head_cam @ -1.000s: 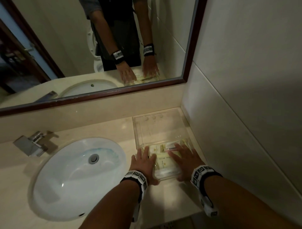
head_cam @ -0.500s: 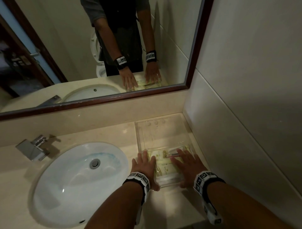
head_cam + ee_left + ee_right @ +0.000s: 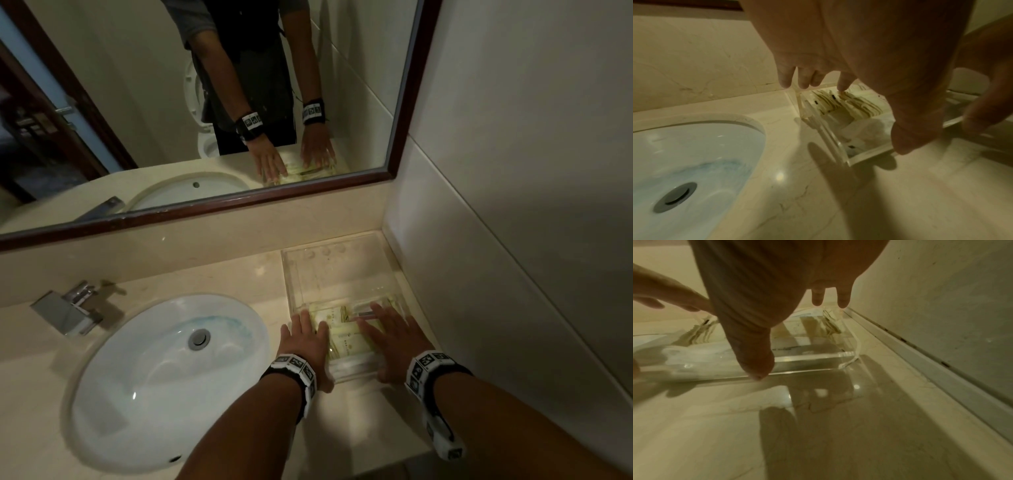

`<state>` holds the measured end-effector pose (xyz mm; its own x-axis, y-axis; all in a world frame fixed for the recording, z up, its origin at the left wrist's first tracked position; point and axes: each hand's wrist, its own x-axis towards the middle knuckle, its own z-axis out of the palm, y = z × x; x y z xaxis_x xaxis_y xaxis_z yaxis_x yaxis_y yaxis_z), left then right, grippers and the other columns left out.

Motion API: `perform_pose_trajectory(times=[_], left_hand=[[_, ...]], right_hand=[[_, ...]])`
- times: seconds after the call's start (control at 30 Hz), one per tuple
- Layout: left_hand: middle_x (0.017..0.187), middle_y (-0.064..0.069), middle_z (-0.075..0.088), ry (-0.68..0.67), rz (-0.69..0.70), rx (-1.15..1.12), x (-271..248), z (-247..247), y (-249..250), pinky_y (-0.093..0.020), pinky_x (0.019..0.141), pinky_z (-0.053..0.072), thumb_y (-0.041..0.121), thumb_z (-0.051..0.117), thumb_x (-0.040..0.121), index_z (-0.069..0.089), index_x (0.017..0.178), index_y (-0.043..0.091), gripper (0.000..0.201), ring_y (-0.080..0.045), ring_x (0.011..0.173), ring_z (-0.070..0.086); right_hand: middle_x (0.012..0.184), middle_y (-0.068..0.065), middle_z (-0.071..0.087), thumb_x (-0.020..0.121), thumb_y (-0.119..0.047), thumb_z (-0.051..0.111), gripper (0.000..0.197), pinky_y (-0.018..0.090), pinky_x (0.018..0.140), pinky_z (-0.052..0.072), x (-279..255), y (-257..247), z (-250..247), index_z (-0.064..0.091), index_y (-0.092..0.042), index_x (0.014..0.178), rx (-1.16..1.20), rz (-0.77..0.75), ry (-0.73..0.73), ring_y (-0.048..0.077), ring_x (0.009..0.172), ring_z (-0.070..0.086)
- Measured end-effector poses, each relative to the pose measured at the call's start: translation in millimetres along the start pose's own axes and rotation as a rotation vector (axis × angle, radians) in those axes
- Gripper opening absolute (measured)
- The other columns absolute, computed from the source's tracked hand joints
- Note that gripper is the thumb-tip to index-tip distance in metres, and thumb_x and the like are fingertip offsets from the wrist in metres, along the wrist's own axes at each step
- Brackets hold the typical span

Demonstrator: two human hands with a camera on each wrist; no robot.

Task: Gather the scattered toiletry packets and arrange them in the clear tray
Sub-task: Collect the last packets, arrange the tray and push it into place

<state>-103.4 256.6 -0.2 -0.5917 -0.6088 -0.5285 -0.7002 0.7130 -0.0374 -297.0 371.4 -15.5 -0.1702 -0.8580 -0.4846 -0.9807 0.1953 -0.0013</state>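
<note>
A clear tray (image 3: 301, 274) lies on the counter in the corner by the right wall. Pale yellow toiletry packets (image 3: 346, 337) are stacked in its near part; the far part holds nothing. My left hand (image 3: 305, 337) lies flat over the tray's near left side, fingers straight, thumb at the front wall. My right hand (image 3: 390, 339) lies flat over the near right side, fingers spread across the packets. In the left wrist view the fingertips (image 3: 785, 81) reach the tray's rim (image 3: 830, 138) and the packets (image 3: 851, 104). In the right wrist view the thumb (image 3: 756, 360) hangs before the tray's front wall (image 3: 813, 360).
A white basin (image 3: 164, 370) with a drain (image 3: 198, 338) is sunk into the counter left of the tray, a chrome tap (image 3: 68, 310) behind it. A framed mirror (image 3: 219, 205) hangs above the backsplash. The tiled wall (image 3: 496, 274) runs close along the tray's right.
Both hands stay flat on the tray's near end. The tray with the packets seems to have slid slightly toward the back wall, and the head view has tilted.
</note>
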Motion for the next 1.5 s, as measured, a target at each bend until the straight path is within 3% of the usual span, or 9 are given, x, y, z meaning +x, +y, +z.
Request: perform_pose_trajectory(times=[0.17,0.37,0.5,0.67,0.93,1.1,1.27,1.4,1.5], left_hand=[[0.16,-0.028,-0.009,0.021,-0.009,0.0,4.6,-0.2,0.1,-0.059,0.118,0.01,0.056,0.081,0.062,0.001,0.155,0.017,0.128,-0.045,0.148,-0.006],[0.158,-0.025,0.004,0.09,-0.012,-0.003,7.6,2.0,-0.8,-0.055,0.117,0.019,0.057,0.079,0.063,0.007,0.153,0.013,0.124,-0.044,0.147,0.006],[0.152,-0.021,0.018,0.141,-0.02,0.014,10.1,-0.2,-1.4,-0.052,0.112,0.028,0.058,0.078,0.061,0.015,0.15,0.008,0.121,-0.041,0.14,0.02],[0.149,-0.018,0.022,0.15,-0.019,0.05,13.8,-4.1,-6.3,-0.052,0.109,0.03,0.062,0.078,0.059,0.017,0.15,0.006,0.123,-0.037,0.134,0.027],[0.144,-0.017,0.028,0.17,-0.023,0.039,18.1,-7.4,-6.6,-0.05,0.107,0.034,0.059,0.076,0.065,0.026,0.146,0.004,0.109,-0.036,0.129,0.033],[0.14,-0.017,0.033,0.145,-0.035,0.015,20.6,-16.3,-4.3,-0.047,0.104,0.038,0.05,0.075,0.074,0.032,0.142,0.005,0.092,-0.036,0.125,0.037],[0.14,-0.015,0.037,0.146,-0.064,-0.03,24.9,-26.3,-4.2,-0.045,0.098,0.042,0.027,0.061,0.089,0.04,0.137,0.007,0.057,-0.036,0.123,0.04],[0.14,-0.013,0.037,0.127,-0.08,-0.057,27.9,-33.5,-5.5,-0.045,0.093,0.043,0.023,0.059,0.09,0.041,0.136,0.009,0.051,-0.036,0.124,0.039],[0.139,-0.012,0.037,0.129,-0.072,-0.076,29.1,-35.0,-7.4,-0.045,0.088,0.047,0.016,0.056,0.089,0.041,0.135,0.009,0.048,-0.037,0.123,0.039]], right_hand=[[0.157,0.0,-0.039,0.075,-0.053,0.073,0.124,0.054,0.118,-0.01,5.2,-5.5,-4.6,-0.028,-0.045,0.148,0.007,0.002,-0.005,0.031,0.148,-0.026],[0.158,0.001,-0.037,0.077,-0.053,0.072,0.122,0.056,0.121,-0.003,8.8,-3.1,-10.0,-0.024,-0.044,0.15,0.004,0.017,0.031,0.03,0.149,-0.026],[0.158,0.002,-0.037,0.077,-0.053,0.072,0.122,0.056,0.12,-0.004,10.8,-1.5,-11.8,-0.026,-0.043,0.149,-0.004,0.015,0.043,0.031,0.149,-0.024],[0.161,0.001,-0.032,0.079,-0.059,0.068,0.117,0.054,0.122,-0.003,13.8,2.7,-13.2,-0.018,-0.034,0.155,0.001,0.027,0.053,0.028,0.151,-0.02],[0.166,0.003,-0.012,0.08,-0.064,0.062,0.114,0.052,0.122,0.004,24.4,5.8,-14.3,-0.011,-0.022,0.157,-0.002,0.023,0.072,0.025,0.153,-0.006],[0.166,0.006,-0.002,0.085,-0.059,0.061,0.107,0.051,0.122,0.007,29.1,7.7,-26.0,-0.004,-0.016,0.158,-0.046,0.006,0.093,0.027,0.153,0.0],[0.163,0.011,0.012,0.087,-0.055,0.061,0.096,0.05,0.12,0.015,41.6,6.9,-31.9,0.009,-0.012,0.156,-0.079,0.0,0.136,0.029,0.149,0.015],[0.166,0.008,0.002,0.09,-0.055,0.059,0.094,0.05,0.118,0.021,44.6,6.7,-35.1,0.008,-0.014,0.157,-0.09,0.009,0.114,0.029,0.15,0.014],[0.166,0.006,0.005,0.089,-0.055,0.06,0.092,0.05,0.112,0.03,49.1,6.2,-37.9,0.013,-0.015,0.156,-0.093,0.008,0.147,0.029,0.146,0.023]])
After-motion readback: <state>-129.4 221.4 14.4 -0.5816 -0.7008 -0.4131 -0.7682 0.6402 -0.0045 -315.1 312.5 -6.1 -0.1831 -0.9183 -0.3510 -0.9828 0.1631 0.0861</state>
